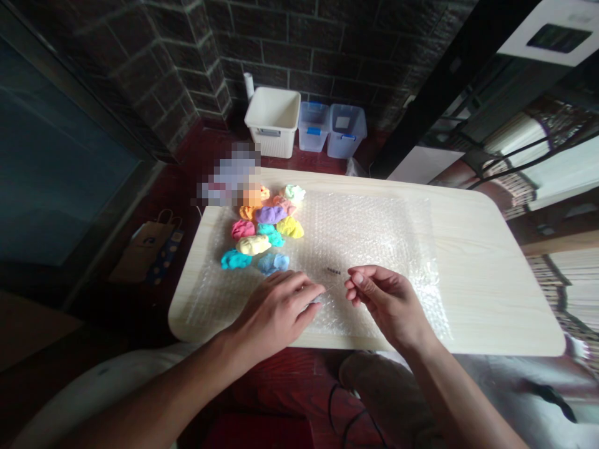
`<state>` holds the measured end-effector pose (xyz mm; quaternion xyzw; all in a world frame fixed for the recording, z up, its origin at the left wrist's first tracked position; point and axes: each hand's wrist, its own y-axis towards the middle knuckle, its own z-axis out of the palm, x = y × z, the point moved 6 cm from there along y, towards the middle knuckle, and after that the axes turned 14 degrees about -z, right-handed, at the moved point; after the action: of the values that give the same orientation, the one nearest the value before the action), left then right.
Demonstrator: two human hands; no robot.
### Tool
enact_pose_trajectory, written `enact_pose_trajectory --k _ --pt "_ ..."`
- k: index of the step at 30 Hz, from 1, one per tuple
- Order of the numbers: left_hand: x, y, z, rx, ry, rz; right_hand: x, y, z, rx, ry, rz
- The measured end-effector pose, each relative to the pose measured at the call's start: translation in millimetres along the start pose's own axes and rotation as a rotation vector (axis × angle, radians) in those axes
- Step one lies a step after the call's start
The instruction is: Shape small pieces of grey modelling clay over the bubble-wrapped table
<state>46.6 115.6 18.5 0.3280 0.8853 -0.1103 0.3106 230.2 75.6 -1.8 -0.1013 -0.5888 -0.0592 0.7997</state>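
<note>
My left hand [285, 305] is closed over the bubble wrap [369, 231], palm down. A bit of something greyish [317, 300] shows between its thumb and fingers, too small to name. To the right, my right hand [386, 299] holds thumb and forefinger pressed together; what they pinch, if anything, cannot be made out. Between the hands lies a short row of small dark pieces [334, 271]. Beyond my left hand sit several soft lumps that look like modelling clay, among them a light blue lump [273, 263], a pale yellow lump [253, 244] and a purple lump [270, 215].
The bubble wrap covers much of a pale wooden table [486, 268] with rounded corners. On the floor behind it stand a white bin [274, 121] and two clear plastic boxes, one box [346, 131] at the right. A paper bag [143, 249] is at the left.
</note>
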Motion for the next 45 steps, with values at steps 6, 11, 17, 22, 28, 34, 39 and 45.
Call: enact_pose_trajectory --k 6,11,17,22,28,34,39,45 --pt "0.1 1.5 -1.1 -0.028 -0.072 -0.050 -7.4 -8.9 12.7 0.167 -0.119 -0.025" --pt "-0.1 1.1 -1.9 -0.035 -0.227 -0.059 -0.2 -12.3 21.0 0.200 -0.242 -0.154" --pt "-4.1 2.9 -3.9 0.026 -0.501 -0.076 10.6 -14.5 25.1 0.224 -0.327 -0.334" --pt "-0.5 6.8 -4.2 0.065 -0.597 -0.220 14.9 -17.2 30.4 0.288 -0.390 -0.359" --pt "3.3 4.9 -1.5 0.081 -0.653 -0.292 27.7 -21.0 36.5 0.322 -0.559 -0.500" --pt "1.1 6.0 -6.8 0.070 -0.668 -0.291 23.9 -25.9 35.0 0.299 -0.576 -0.490" --pt "6.7 8.2 -5.4 0.063 -0.742 -0.339 12.0 -17.1 19.4 0.109 -0.344 -0.227" --pt "13.4 6.2 -4.0 0.049 -0.657 -0.355 3.0 -0.5 -7.9 -0.087 -0.093 -0.146"
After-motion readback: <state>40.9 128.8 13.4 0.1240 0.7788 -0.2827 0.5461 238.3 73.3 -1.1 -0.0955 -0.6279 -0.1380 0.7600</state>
